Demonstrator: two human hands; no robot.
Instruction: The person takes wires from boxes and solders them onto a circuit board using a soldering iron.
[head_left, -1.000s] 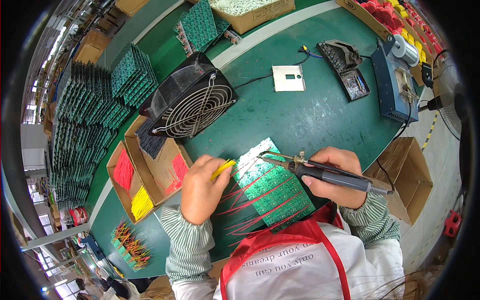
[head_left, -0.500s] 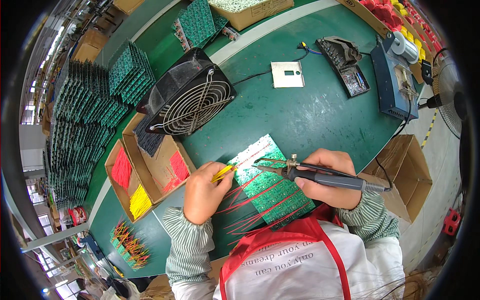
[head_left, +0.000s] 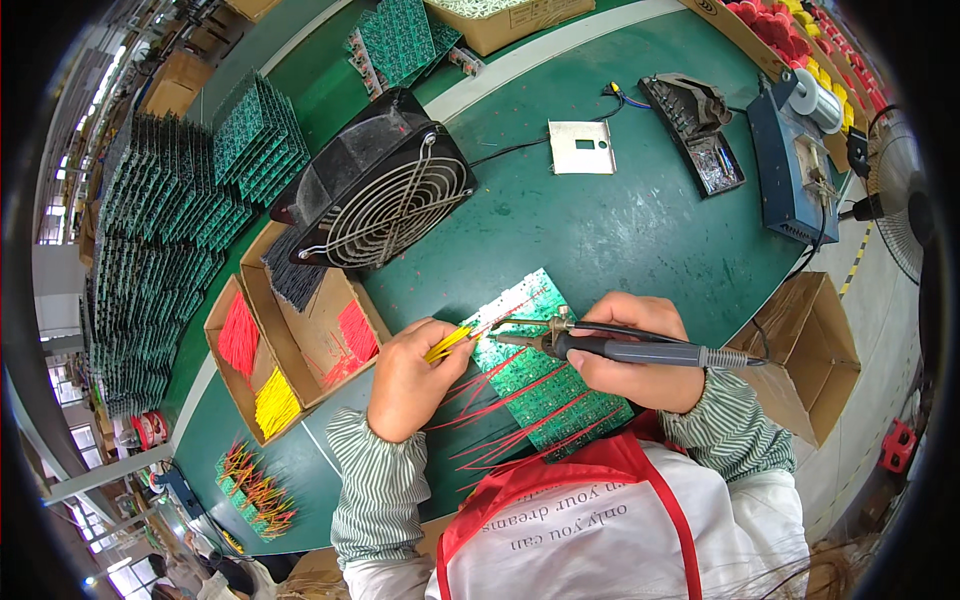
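A green circuit board panel (head_left: 545, 395) lies on the bench in front of me, with red wires (head_left: 495, 410) trailing from it to the left. My left hand (head_left: 412, 378) pinches several yellow wires (head_left: 448, 343), their ends over the board's upper left edge. In my right hand (head_left: 640, 350) is a grey soldering iron (head_left: 640, 350) with a thin solder feed tube (head_left: 527, 322) fixed above it. Its tip points left, close to the wire ends over the board. Glare on the board hides whether tip and wire touch.
A black fan (head_left: 385, 190) stands beyond my left hand. Left of it are a cardboard box (head_left: 375, 310) of red, yellow and dark wires and stacked circuit boards (head_left: 165, 240). A blue solder feeder (head_left: 790, 190) stands far right; an open carton (head_left: 800, 350) is below the bench edge.
My right hand and the soldering iron have shifted slightly left, the tip now nearer the yellow wire ends. The left hand keeps its pinch, almost in place.
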